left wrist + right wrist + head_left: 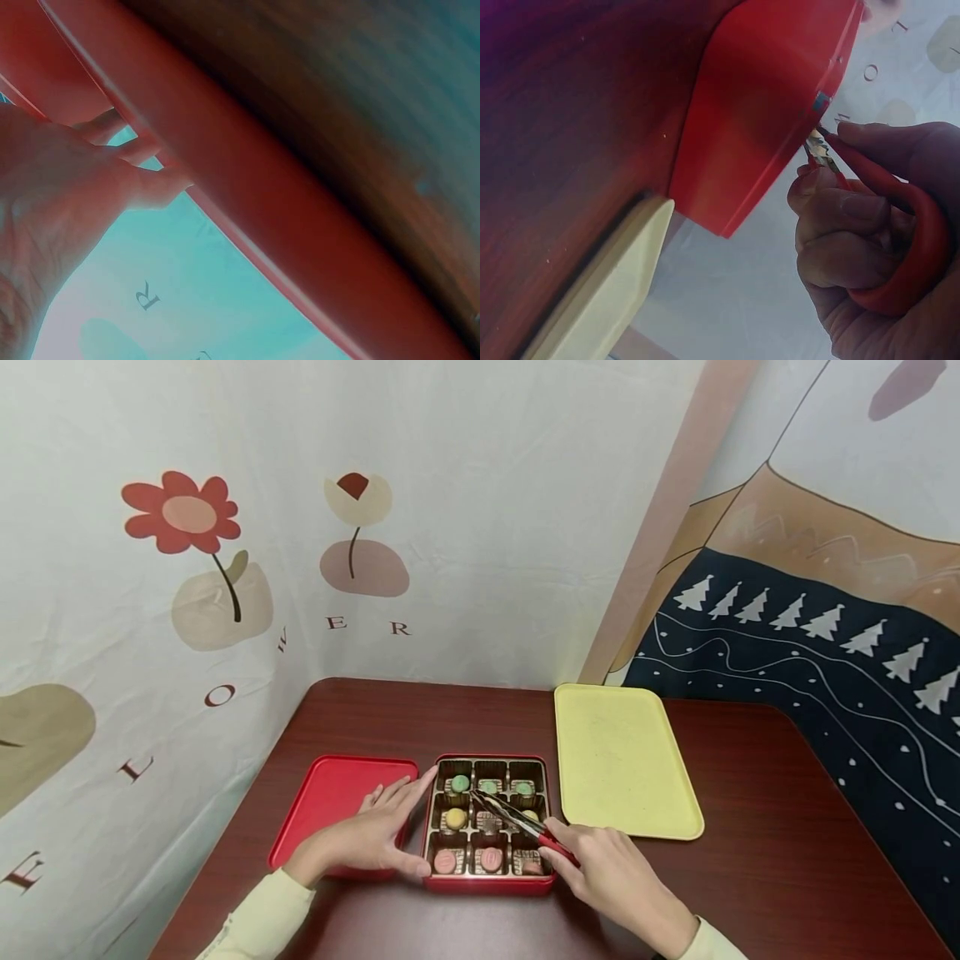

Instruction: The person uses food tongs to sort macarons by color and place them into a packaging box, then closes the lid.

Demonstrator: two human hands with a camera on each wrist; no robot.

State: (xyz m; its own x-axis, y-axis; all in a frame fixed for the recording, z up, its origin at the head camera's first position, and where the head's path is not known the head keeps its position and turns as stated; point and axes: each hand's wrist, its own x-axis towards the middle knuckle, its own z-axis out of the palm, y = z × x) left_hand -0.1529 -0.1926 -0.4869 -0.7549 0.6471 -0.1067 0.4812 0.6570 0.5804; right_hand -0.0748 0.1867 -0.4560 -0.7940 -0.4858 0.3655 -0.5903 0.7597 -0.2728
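Observation:
A red box (491, 886) holds a gold-brown divided insert with small round sweets: green (460, 784) along the back, yellow (455, 819) and a dark one in the middle row, pink (445, 862) in front. My left hand (365, 838) lies along the box's left side, fingers straight, index finger at the back corner and thumb at the front one. My right hand (613, 866) grips red-handled tongs (522, 820), whose bent red end shows in the right wrist view. The tips of the tongs reach over the central compartments, between the green row and the dark sweet.
Left of the box lies a red lid (341, 787), partly under my left hand. A yellow tray (622, 752) stands to the right on the brown table (757, 810). Printed fabric (480, 527) hangs behind the table's far edge.

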